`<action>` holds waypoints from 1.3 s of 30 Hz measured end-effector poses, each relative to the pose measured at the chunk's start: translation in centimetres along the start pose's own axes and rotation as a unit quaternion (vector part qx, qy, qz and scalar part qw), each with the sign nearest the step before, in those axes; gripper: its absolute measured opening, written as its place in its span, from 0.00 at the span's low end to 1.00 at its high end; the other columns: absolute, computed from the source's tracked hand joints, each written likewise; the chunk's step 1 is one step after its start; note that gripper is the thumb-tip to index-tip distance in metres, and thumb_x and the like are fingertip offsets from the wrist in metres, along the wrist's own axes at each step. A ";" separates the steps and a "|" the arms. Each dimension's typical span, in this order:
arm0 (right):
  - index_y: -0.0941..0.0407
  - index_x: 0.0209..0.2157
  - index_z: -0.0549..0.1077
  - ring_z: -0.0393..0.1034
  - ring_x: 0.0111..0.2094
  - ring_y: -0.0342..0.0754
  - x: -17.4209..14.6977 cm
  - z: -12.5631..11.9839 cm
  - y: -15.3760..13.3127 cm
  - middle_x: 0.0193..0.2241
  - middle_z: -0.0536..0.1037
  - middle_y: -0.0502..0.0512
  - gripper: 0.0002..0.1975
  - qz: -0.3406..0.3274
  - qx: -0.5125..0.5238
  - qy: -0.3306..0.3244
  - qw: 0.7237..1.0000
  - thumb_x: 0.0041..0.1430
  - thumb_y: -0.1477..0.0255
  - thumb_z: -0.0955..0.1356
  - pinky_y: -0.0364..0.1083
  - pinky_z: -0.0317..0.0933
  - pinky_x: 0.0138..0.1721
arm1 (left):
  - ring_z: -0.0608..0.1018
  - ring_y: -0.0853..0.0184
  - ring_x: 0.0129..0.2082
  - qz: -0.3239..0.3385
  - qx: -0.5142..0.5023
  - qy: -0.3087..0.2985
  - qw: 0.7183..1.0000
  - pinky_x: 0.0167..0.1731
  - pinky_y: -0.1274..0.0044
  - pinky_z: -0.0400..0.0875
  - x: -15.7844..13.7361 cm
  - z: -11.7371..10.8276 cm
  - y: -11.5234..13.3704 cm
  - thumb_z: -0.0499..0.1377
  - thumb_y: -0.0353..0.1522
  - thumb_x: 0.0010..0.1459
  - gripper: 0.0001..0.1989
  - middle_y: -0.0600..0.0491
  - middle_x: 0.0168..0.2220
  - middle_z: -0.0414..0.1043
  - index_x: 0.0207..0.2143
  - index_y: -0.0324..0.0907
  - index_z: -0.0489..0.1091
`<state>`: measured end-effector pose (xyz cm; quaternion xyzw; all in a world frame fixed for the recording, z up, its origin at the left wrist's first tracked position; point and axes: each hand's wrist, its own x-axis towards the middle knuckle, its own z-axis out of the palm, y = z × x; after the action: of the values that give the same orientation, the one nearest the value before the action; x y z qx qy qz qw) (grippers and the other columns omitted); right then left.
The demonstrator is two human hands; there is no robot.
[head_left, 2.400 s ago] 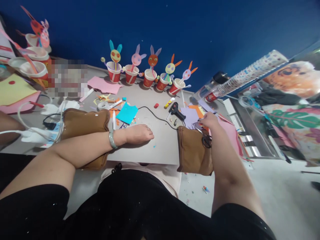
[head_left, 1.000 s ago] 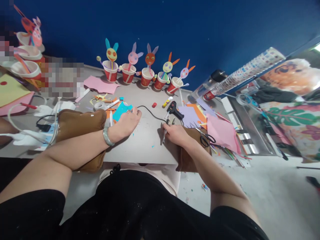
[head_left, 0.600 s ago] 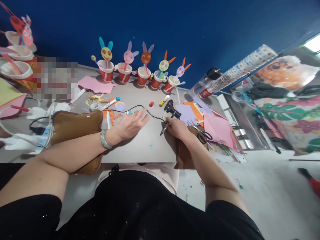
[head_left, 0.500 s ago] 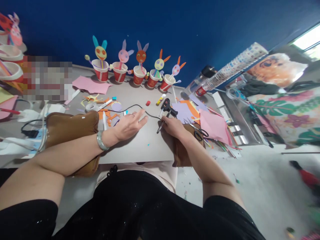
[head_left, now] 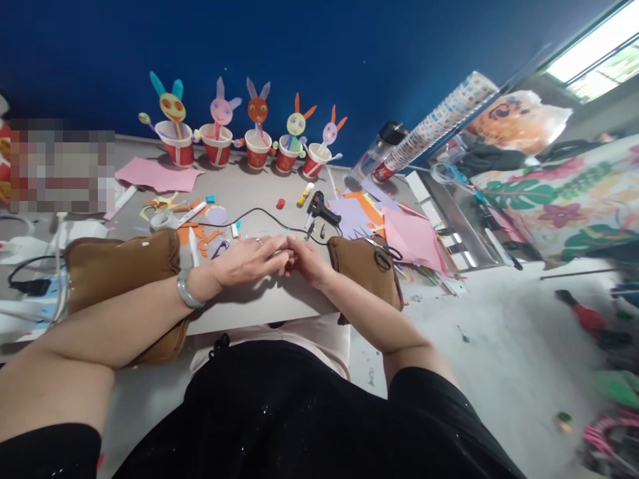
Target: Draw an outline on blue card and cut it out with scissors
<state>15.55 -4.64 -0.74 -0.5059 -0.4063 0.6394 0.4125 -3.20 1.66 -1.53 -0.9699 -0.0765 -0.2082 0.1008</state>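
Note:
My left hand (head_left: pixel 249 259), with a ring and a pale green bangle at the wrist, reaches in over the near part of the table. Its fingers are stretched out and meet the fingers of my right hand (head_left: pixel 309 261). The right fingers are partly hidden behind the left ones, and nothing shows between the hands. Just beyond them lies a slim dark pen-like thing (head_left: pixel 311 231). A black glue gun (head_left: pixel 322 209) rests behind it, near a black cord (head_left: pixel 259 210). Black-handled scissors (head_left: pixel 387 256) lie right of my right hand, by a brown cushion (head_left: pixel 362 273).
Several red-and-white paper cups (head_left: pixel 217 154) with rabbit-faced spoons line the blue wall. Paper scraps (head_left: pixel 202 239), a tape roll (head_left: pixel 164 221), a glue stick (head_left: pixel 305 194) and its red cap (head_left: pixel 281 203) lie around. Another brown cushion (head_left: pixel 122 263) is at left; stacked cups (head_left: pixel 439 126) lean at right.
My right hand has let go of the pen-like thing and moved left to meet my left hand. The whole view has shifted slightly.

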 end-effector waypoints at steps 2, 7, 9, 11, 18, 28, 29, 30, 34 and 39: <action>0.58 0.29 0.73 0.68 0.19 0.41 0.4 -0.2 0.2 0.20 0.74 0.49 0.28 0.003 0.045 0.019 0.999 0.54 0.44 0.70 0.39 0.61 0.19 | 0.76 0.65 0.35 0.020 -0.025 -0.015 0.999 0.32 0.72 0.72 0.0 -0.1 0.1 0.47 0.28 0.68 0.12 0.42 0.49 0.71 0.46 0.41 0.69; 0.57 0.30 0.73 0.66 0.18 0.38 -0.1 -0.6 0.3 0.18 0.74 0.46 0.20 -0.029 -0.012 0.035 0.999 0.50 0.55 0.76 0.38 0.61 0.21 | 0.77 0.65 0.38 0.003 -0.145 -0.026 0.989 0.36 0.73 0.73 0.0 -0.4 0.1 0.48 0.27 0.67 0.13 0.44 0.49 0.72 0.46 0.42 0.70; 0.58 0.32 0.74 0.69 0.18 0.40 -0.4 -0.6 0.5 0.17 0.74 0.48 0.23 -0.016 -0.020 0.022 0.999 0.54 0.50 0.72 0.39 0.62 0.21 | 0.77 0.64 0.41 -0.002 -0.183 0.005 0.983 0.37 0.73 0.74 0.0 -0.4 0.0 0.47 0.26 0.66 0.14 0.44 0.51 0.72 0.45 0.42 0.71; 0.58 0.33 0.74 0.70 0.18 0.42 -0.5 -0.5 0.7 0.16 0.74 0.49 0.28 0.002 -0.006 0.011 1.000 0.56 0.44 0.69 0.39 0.62 0.20 | 0.78 0.64 0.43 0.006 -0.200 0.023 0.980 0.37 0.75 0.74 0.0 -0.3 -0.1 0.47 0.24 0.66 0.14 0.43 0.51 0.72 0.44 0.41 0.71; 0.57 0.28 0.71 0.71 0.18 0.42 0.0 -0.6 1.8 0.17 0.76 0.50 0.27 0.018 0.005 -0.026 0.999 0.53 0.45 0.71 0.40 0.65 0.20 | 0.78 0.65 0.40 0.030 -0.214 -0.028 0.976 0.40 0.74 0.74 0.4 -0.4 0.2 0.47 0.26 0.68 0.13 0.45 0.45 0.75 0.43 0.41 0.71; 0.54 0.31 0.68 0.69 0.19 0.42 -1.4 -1.6 0.7 0.18 0.73 0.45 0.11 -0.078 -0.128 0.064 0.987 0.60 0.62 0.69 0.41 0.63 0.24 | 0.69 0.53 0.62 -0.250 -0.328 0.193 0.891 0.60 0.57 0.66 0.5 1.3 -0.7 0.63 0.41 0.60 0.26 0.38 0.60 0.66 0.57 0.41 0.62; 0.54 0.32 0.67 0.70 0.20 0.43 -1.8 -1.8 0.4 0.18 0.73 0.45 0.09 -0.092 -0.151 0.076 0.981 0.60 0.63 0.68 0.42 0.63 0.25 | 0.69 0.52 0.62 -0.304 -0.362 0.204 0.857 0.59 0.57 0.67 0.6 1.6 -0.9 0.66 0.44 0.56 0.33 0.36 0.60 0.64 0.58 0.40 0.61; 0.53 0.32 0.67 0.70 0.21 0.44 -2.2 -2.0 0.1 0.19 0.73 0.45 0.09 -0.104 -0.171 0.085 0.976 0.61 0.64 0.67 0.43 0.64 0.26 | 0.70 0.52 0.61 -0.349 -0.412 0.202 0.817 0.58 0.59 0.69 0.8 1.9 -1.2 0.69 0.46 0.52 0.38 0.36 0.60 0.65 0.59 0.39 0.59; 0.53 0.31 0.67 0.70 0.24 0.45 -3.8 -2.9 -0.6 0.23 0.73 0.48 0.11 -0.142 -0.253 0.092 0.953 0.64 0.61 0.64 0.45 0.64 0.28 | 0.79 0.62 0.41 -0.401 -0.655 0.062 0.637 0.39 0.71 0.75 1.2 2.1 -1.5 0.71 0.46 0.46 0.35 0.46 0.41 0.75 0.51 0.38 0.66; 0.56 0.42 0.75 0.73 0.33 0.48 -6.1 -5.6 -1.9 0.34 0.80 0.55 0.16 -0.153 -0.457 0.078 0.873 0.66 0.59 0.64 0.47 0.66 0.40 | 0.68 0.74 0.23 -0.402 -0.698 -0.015 0.592 0.25 0.79 0.64 1.1 1.5 -1.2 0.68 0.41 0.50 0.16 0.57 0.24 0.68 0.30 0.39 0.70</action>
<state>22.13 -9.13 2.09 -0.6179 -0.6919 0.2695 0.2586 -1.85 3.26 -2.17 -0.6174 -0.2912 -0.2027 -0.7021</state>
